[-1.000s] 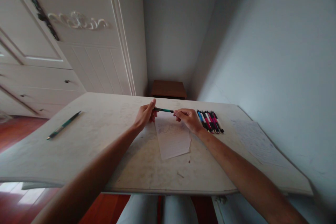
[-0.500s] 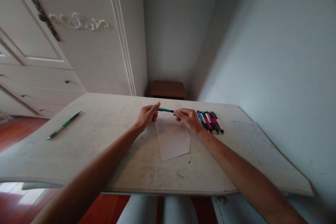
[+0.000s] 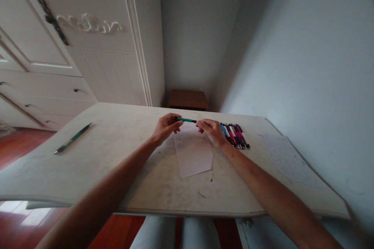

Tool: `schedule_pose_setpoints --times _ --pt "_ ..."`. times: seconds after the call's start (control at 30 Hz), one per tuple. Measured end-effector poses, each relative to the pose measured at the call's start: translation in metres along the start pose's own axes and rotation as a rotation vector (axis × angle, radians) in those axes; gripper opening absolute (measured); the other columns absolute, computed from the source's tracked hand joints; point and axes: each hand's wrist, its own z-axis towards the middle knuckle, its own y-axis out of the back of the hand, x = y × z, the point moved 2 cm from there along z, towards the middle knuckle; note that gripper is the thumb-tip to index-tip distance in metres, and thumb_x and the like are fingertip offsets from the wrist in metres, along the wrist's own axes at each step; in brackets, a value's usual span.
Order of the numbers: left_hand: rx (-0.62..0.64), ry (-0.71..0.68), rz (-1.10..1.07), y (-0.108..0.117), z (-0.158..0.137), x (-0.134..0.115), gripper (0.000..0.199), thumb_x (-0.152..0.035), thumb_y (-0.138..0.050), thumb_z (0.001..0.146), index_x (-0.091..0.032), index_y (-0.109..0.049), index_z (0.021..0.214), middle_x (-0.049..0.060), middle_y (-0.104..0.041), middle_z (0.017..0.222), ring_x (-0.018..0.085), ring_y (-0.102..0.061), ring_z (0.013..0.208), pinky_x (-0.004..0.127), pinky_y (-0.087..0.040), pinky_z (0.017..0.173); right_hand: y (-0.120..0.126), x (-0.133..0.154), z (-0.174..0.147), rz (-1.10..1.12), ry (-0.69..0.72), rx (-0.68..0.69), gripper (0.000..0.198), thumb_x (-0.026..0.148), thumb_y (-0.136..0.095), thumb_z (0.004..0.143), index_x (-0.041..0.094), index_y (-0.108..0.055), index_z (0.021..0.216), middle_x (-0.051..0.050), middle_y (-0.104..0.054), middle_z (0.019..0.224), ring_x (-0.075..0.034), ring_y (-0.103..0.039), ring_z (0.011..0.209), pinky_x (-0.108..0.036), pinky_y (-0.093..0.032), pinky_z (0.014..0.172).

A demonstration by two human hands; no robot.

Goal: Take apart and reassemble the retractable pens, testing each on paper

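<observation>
A green pen (image 3: 186,119) with dark ends is held level between my two hands, above the far end of a scribbled sheet of paper (image 3: 194,155). My left hand (image 3: 167,127) grips its left end between thumb and fingers. The right end sits in the pinch of my right hand (image 3: 210,129). Just right of that hand lies a row of several pens (image 3: 236,136) in blue, white, pink and black. Another green pen (image 3: 73,139) rests alone at the left of the table.
The pale stained table (image 3: 140,190) reaches across the view. A second written sheet (image 3: 289,159) lies near its right edge, by the wall. Behind the table stands a brown wooden box or stool (image 3: 188,99), and a white cabinet (image 3: 113,78) rises at the left.
My left hand has shifted its grip: the thumb has come down from on top and the fingers now lie over the pen. More of the green barrel shows.
</observation>
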Motion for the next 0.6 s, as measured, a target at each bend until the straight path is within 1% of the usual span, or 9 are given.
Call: schedule_pose_setpoints --times 0.07,0.13,0.2,0.33,0.43,0.6 --pt "-0.003 -0.007 0.021 0.0002 0.0000 0.0003 0.046 -0.050 -0.079 0.065 -0.012 -0.062 0.084 0.000 -0.060 0.061 0.009 -0.054 0.048 0.021 -0.043 0.047 -0.0002 -0.0004 -0.0004 0.002 -0.002 0.005 0.039 0.055 -0.063 0.079 0.017 -0.068 0.069 -0.002 -0.061 0.059 -0.014 -0.054 0.058 -0.027 -0.046 0.059" --pt "-0.022 0.002 0.035 0.0005 -0.0006 0.0002 0.045 -0.055 -0.074 0.070 -0.013 -0.059 0.071 0.000 -0.057 0.056 0.008 -0.050 0.045 0.021 -0.040 0.045 -0.0008 -0.0011 -0.0011 0.004 0.002 0.019 0.037 0.053 -0.063 0.080 0.017 -0.068 0.070 -0.001 -0.061 0.060 -0.014 -0.054 0.058 -0.027 -0.045 0.060" --pt "-0.056 0.038 0.051 0.0011 -0.0014 0.0003 0.050 -0.061 -0.068 0.073 -0.014 -0.054 0.061 -0.001 -0.052 0.049 0.007 -0.046 0.040 0.020 -0.036 0.041 -0.0016 -0.0021 -0.0016 0.003 0.007 0.033 0.036 0.051 -0.063 0.080 0.017 -0.069 0.072 -0.002 -0.062 0.061 -0.014 -0.054 0.059 -0.027 -0.045 0.061" --pt "-0.150 0.127 0.117 0.0038 -0.0031 0.0006 0.061 -0.070 -0.057 0.077 -0.016 -0.049 0.048 0.000 -0.045 0.037 0.008 -0.040 0.031 0.021 -0.028 0.034 -0.0023 -0.0027 -0.0018 0.008 0.010 0.048 0.035 0.051 -0.063 0.080 0.017 -0.069 0.073 -0.002 -0.063 0.062 -0.014 -0.056 0.060 -0.027 -0.046 0.061" --pt "-0.173 0.152 0.139 0.0049 -0.0036 -0.0003 0.064 -0.071 -0.054 0.078 -0.016 -0.050 0.045 0.001 -0.045 0.036 0.009 -0.041 0.030 0.022 -0.028 0.034 -0.0021 -0.0016 -0.0014 0.021 0.012 0.045 0.035 0.050 -0.063 0.079 0.017 -0.069 0.071 -0.002 -0.063 0.061 -0.014 -0.056 0.060 -0.027 -0.046 0.061" --pt "-0.183 0.093 0.099 0.0067 -0.0013 -0.0035 0.050 -0.061 -0.066 0.074 -0.014 -0.058 0.060 0.001 -0.056 0.050 0.008 -0.047 0.037 0.020 -0.032 0.036 -0.0005 -0.0030 0.0003 0.021 0.010 0.033 0.032 0.048 -0.064 0.078 0.017 -0.070 0.071 -0.001 -0.062 0.060 -0.014 -0.056 0.059 -0.027 -0.046 0.060"
